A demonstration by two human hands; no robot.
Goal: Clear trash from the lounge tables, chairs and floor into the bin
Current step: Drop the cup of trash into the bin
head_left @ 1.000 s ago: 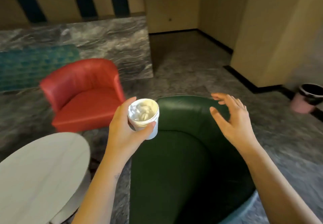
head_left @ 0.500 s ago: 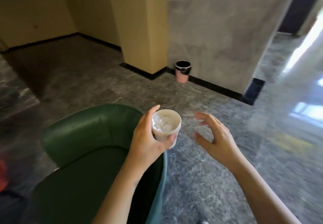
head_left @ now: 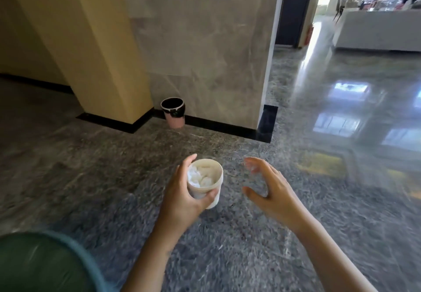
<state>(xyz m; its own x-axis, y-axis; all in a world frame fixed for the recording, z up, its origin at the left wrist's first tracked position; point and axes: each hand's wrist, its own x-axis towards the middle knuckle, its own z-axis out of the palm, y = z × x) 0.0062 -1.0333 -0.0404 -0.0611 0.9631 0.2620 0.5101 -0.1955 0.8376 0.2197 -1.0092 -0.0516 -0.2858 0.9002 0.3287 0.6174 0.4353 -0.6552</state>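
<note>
Head view: swung off green chair [head_left: 41, 264] onto far bin [head_left: 173, 114]; gripping tissue-stuffed cup [head_left: 206, 177] in left hand [head_left: 182, 198], right hand [head_left: 271, 191] spread empty; likely heading over to dump.

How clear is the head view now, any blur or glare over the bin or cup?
Head view: bin by the wall fairly sharp; cup in the left hand readable; right hand blurred at its fingertips; bright glare washes the floor at right; green chair smeared at lower left.
</note>
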